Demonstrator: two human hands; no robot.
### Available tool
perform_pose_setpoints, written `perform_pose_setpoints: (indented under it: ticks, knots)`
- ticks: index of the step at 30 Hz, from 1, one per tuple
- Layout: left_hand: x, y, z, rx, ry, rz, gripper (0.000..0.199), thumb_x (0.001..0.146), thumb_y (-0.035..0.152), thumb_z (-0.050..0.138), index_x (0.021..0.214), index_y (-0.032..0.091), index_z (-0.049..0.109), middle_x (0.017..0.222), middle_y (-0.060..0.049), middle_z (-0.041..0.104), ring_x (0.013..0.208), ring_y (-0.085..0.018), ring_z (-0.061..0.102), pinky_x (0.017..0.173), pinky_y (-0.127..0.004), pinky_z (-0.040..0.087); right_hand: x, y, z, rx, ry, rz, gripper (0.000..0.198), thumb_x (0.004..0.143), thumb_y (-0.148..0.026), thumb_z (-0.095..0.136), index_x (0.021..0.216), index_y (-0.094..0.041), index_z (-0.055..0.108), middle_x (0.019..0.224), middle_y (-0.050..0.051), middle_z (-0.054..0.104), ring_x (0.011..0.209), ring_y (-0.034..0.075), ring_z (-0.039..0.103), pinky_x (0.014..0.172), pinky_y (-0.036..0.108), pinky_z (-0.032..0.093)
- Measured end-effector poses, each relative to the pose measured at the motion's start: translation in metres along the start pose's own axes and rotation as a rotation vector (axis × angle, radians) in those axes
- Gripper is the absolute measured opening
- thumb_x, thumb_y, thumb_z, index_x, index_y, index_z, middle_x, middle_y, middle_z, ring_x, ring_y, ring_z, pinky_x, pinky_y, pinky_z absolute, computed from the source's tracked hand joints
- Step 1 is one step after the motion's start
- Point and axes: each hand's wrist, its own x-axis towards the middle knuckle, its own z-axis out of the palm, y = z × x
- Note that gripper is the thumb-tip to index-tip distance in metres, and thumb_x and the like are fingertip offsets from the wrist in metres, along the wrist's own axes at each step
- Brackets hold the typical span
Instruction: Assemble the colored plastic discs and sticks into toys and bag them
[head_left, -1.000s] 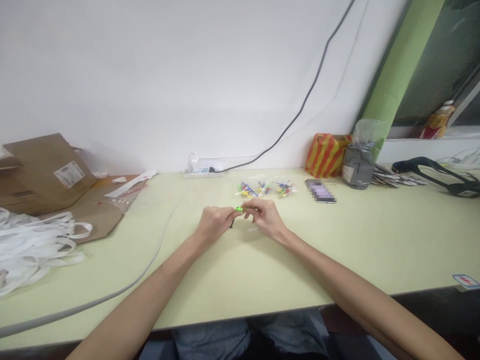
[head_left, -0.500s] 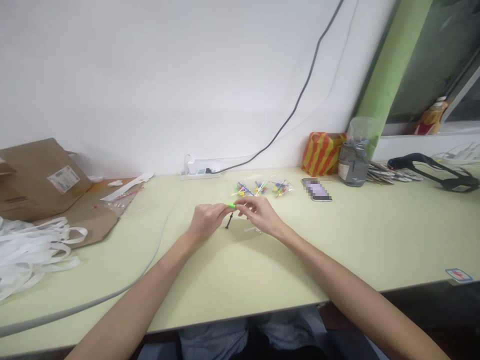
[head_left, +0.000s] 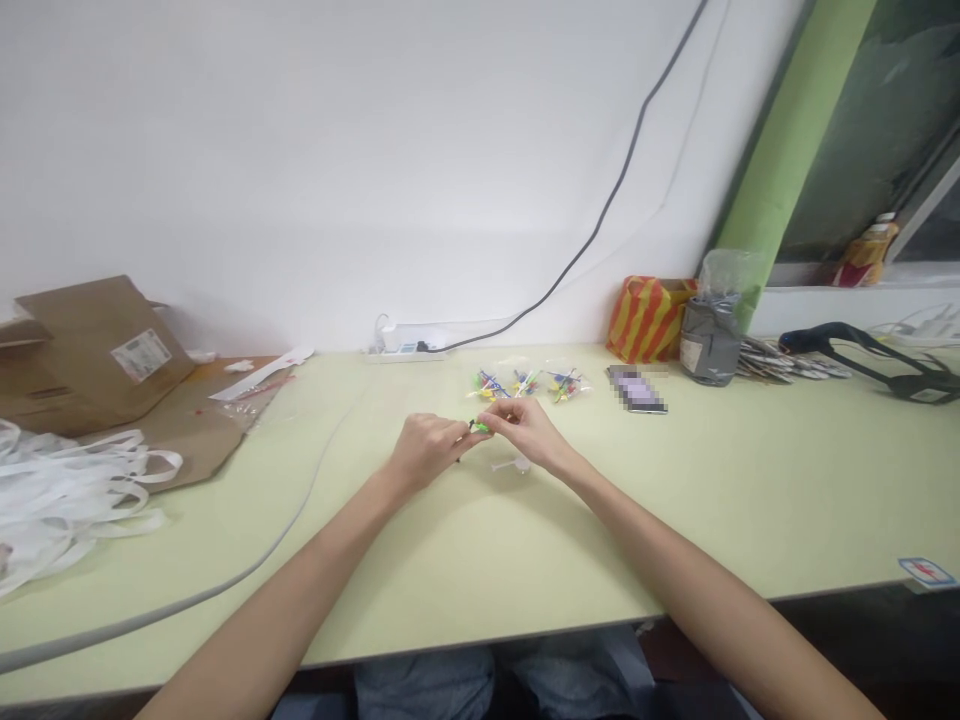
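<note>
Both the left hand (head_left: 424, 447) and the right hand (head_left: 527, 435) are bare, and they meet near the middle of the frame. They pinch one small, bright green piece (head_left: 482, 427) between them, over the pale yellow-green table (head_left: 480, 570). The left hand has its fingers curled in and grips the green piece at its tips. The right hand grips the other side with its thumb and fingers. A tiny black bit (head_left: 472, 424) pokes up beside the green piece. A dark tip (head_left: 458, 459) peeks out under the left hand; I cannot tell if that hand holds it.

Just below the right hand, a little white, see-through stick with a round end (head_left: 517, 465) lies on the table. Past the hands, a bit above the middle, sit three clear plastic bags with small blue, red, yellow and green bits (head_left: 566, 385). To their right is a flat phone with a blurry screen (head_left: 637, 390). A red and yellow striped bag (head_left: 649, 320) stands behind the phone. White, loopy cloth straps (head_left: 75, 500) are heaped at the lower left.
</note>
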Motion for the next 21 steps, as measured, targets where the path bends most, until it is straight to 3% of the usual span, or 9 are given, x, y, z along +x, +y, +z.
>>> perform_pose_setpoints:
  ticks: [10, 21]
  knots:
    - [-0.0048, -0.0056, -0.0039, 0.027, -0.042, 0.062, 0.044, 0.099, 0.037, 0.052, 0.059, 0.017, 0.054, 0.045, 0.002, 0.056, 0.04, -0.01, 0.047, 0.049, -0.027, 0.022, -0.0042, -0.0024, 0.0003, 0.187, -0.098, 0.017, 0.041, 0.082, -0.054, 0.067, 0.072, -0.015, 0.061, 0.061, 0.0, 0.057, 0.058, 0.011, 0.052, 0.058, 0.024, 0.041]
    - [-0.0095, -0.0077, -0.0044, 0.004, -0.152, 0.09, 0.048, 0.102, 0.039, 0.043, 0.059, 0.017, 0.048, 0.046, 0.001, 0.054, 0.041, -0.009, 0.047, 0.049, -0.028, 0.022, -0.0095, -0.0059, -0.0021, 0.164, -0.177, 0.034, 0.044, 0.082, -0.057, 0.067, 0.07, -0.015, 0.062, 0.062, 0.0, 0.058, 0.059, 0.011, 0.053, 0.057, 0.024, 0.042]
